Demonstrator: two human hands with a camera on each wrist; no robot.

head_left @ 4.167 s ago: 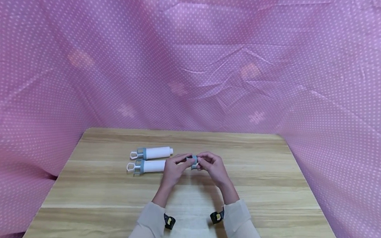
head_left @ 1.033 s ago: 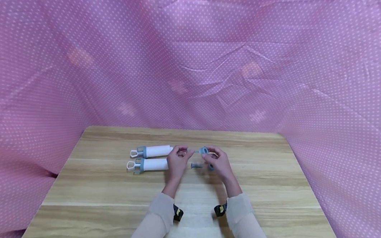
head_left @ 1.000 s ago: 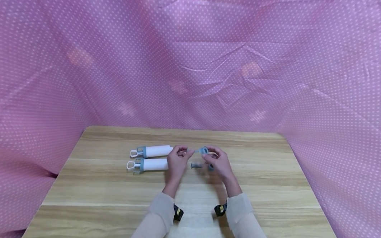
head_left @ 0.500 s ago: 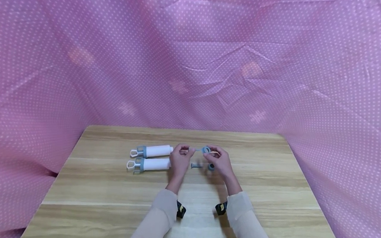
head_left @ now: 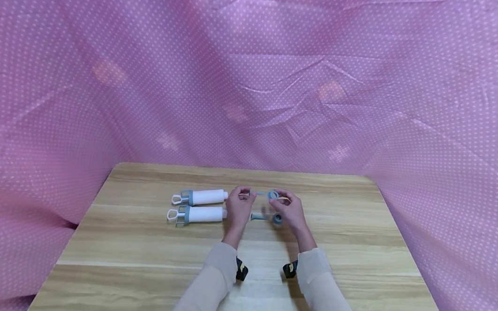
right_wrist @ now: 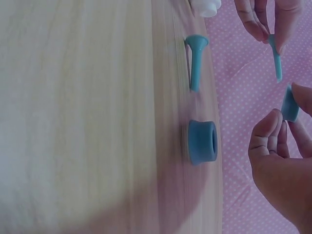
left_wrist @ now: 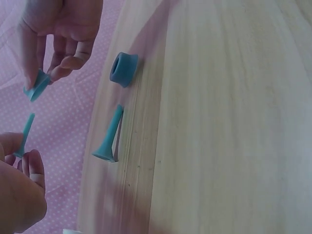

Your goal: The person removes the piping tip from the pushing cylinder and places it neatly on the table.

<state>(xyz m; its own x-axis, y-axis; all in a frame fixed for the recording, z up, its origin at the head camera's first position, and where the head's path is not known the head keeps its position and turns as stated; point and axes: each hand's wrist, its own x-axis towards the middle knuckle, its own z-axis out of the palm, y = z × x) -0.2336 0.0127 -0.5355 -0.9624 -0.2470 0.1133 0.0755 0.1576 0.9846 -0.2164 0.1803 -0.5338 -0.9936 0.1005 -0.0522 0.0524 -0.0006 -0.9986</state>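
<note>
Above the table, my left hand [head_left: 238,207] pinches a slim blue-green nozzle tube [right_wrist: 276,63] by its wide end, the narrow tip pointing at my other hand. My right hand [head_left: 293,212] holds a short blue-green ring cap [right_wrist: 290,105] between thumb and fingertips. A small gap separates tube tip and cap. Beneath them on the table lie a second nozzle tube [left_wrist: 113,130] with a flared end and a second, thicker ring cap [right_wrist: 201,142]. Left of my left hand lie two white pump-like cylinders, one farther [head_left: 208,196] and one nearer [head_left: 205,214], with blue-grey collars and white loop handles.
The wooden table [head_left: 145,273] ends at a pink dotted cloth [head_left: 245,80] that hangs behind it and at both sides. Black wrist cameras sit at the left cuff [head_left: 241,270] and the right cuff [head_left: 290,269].
Earlier my hands worked close together on a blue-green part. A second ago the tube reached the ring cap; now they are apart. Both hands have shifted slightly right; the second tube and cap lie uncovered.
</note>
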